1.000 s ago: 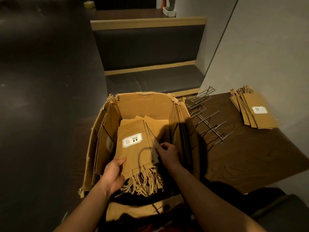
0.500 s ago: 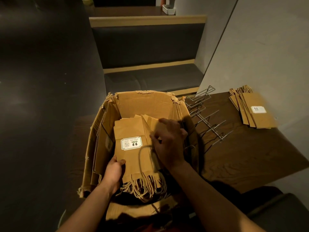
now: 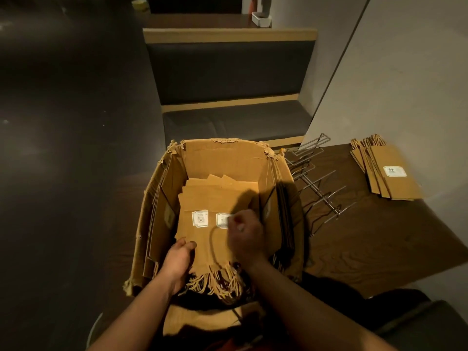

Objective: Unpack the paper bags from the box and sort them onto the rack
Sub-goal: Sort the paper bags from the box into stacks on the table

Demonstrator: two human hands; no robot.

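Both forearms bare, extended forward and down, converging. Left hand: fingers curled, thumb on top, nail visible, gripping. Right hand: just right of and slightly ahead of left, knuckles up, fingers curled under in a pinch. Hands apart, not touching.

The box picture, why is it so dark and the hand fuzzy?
Head view: dim warm light, so the floor goes nearly black; the right hand is motion-blurred over the brown paper bags and throws a shadow across them inside the torn cardboard box; the wide lens bends the edges.
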